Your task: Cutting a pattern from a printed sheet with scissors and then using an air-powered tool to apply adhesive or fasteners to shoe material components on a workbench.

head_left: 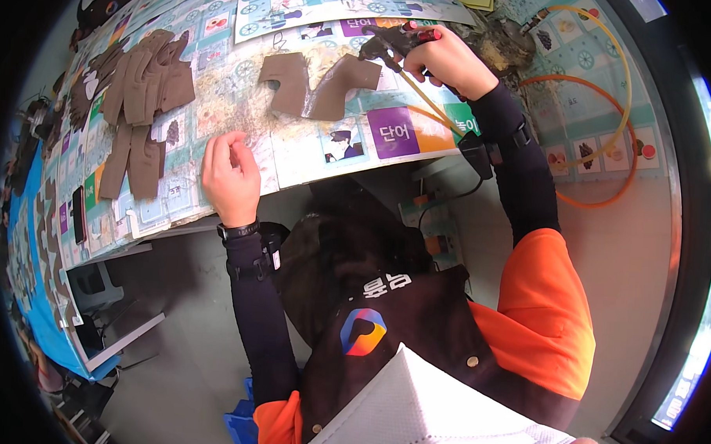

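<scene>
My right hand point(451, 65), at the far right of the table, is closed around a black spray gun point(397, 45) with red knobs. Its nozzle points left, just above a flat brown cut-out piece point(340, 88) that has a shiny, wet-looking edge. A second brown piece point(288, 83) lies beside it, and a V-shaped gap shows between the two. My left hand point(230, 178) rests at the table's near edge, fingers loosely bent and apart, with nothing visible in it. Farther left lies an overlapping pile of similar brown pieces point(145, 89).
Printed sheets cover the table point(310, 162). A residue-crusted object point(506, 47) stands at the back right, near looping yellow and orange hoses point(634, 146). A dark phone-like slab point(78, 215) lies at the left edge. More brown strips point(53, 250) lie over a blue surface.
</scene>
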